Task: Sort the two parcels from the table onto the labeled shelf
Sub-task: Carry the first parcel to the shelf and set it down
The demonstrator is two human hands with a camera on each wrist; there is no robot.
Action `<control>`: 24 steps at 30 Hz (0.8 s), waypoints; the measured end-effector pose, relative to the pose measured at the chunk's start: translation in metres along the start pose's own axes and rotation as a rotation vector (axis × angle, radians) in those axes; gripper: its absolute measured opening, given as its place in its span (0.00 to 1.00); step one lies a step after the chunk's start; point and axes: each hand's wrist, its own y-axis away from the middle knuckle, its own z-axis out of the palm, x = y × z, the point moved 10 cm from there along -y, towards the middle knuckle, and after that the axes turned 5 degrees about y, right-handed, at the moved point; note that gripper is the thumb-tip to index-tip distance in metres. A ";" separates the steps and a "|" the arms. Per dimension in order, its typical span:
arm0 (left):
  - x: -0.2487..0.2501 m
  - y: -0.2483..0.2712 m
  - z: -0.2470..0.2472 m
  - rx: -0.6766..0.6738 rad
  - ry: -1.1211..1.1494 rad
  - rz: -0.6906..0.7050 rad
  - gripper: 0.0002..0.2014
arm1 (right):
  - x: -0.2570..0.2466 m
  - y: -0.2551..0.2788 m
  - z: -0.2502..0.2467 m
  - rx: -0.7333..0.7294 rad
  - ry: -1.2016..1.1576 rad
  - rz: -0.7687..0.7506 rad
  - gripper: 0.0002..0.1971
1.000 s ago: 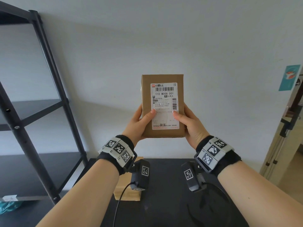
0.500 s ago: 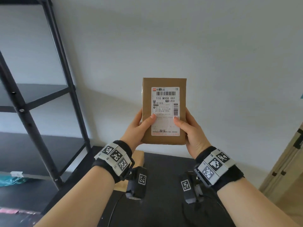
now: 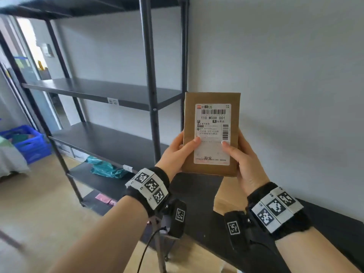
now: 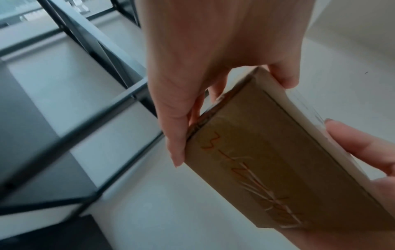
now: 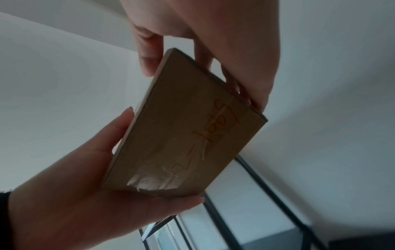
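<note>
**Parcel held upright before the shelf: risks and change**

While both hands grasp it, the head view shows the parcel (image 3: pixel 211 133) upright in the air, label facing the person, left hand (image 3: pixel 176 152) and right hand (image 3: pixel 244 162) pinching its lower sides; a misread shelf tag (image 3: pixel 112 101) could send it to the wrong tier. Compared with a second ago, the view has swung left and the shelf (image 3: pixel 102 91) fills it.

Left wrist view: fingers (image 4: pixel 177 135) bear only on a narrow edge, so it may slip.

Right wrist view: thumb (image 5: pixel 149 55) in front, fingers behind.
</note>
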 end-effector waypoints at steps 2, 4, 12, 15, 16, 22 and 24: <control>0.002 0.014 -0.054 0.043 -0.038 -0.013 0.21 | 0.014 0.005 0.053 -0.023 -0.034 0.026 0.27; 0.001 0.026 -0.106 0.077 -0.078 -0.040 0.23 | 0.030 0.010 0.107 -0.063 -0.083 0.059 0.26; -0.021 0.044 -0.256 0.161 -0.099 -0.165 0.17 | 0.083 0.014 0.252 -0.136 -0.121 0.223 0.25; -0.036 0.033 -0.293 0.188 -0.066 -0.228 0.21 | 0.100 0.000 0.282 -0.155 -0.060 0.241 0.24; -0.038 0.030 -0.299 0.195 -0.066 -0.255 0.20 | 0.102 -0.003 0.289 -0.161 -0.035 0.241 0.24; -0.074 -0.032 -0.360 0.221 -0.107 -0.396 0.14 | 0.171 -0.064 0.327 -0.152 0.035 0.329 0.22; -0.081 -0.065 -0.373 0.196 -0.156 -0.419 0.15 | 0.191 -0.091 0.333 -0.117 0.063 0.332 0.19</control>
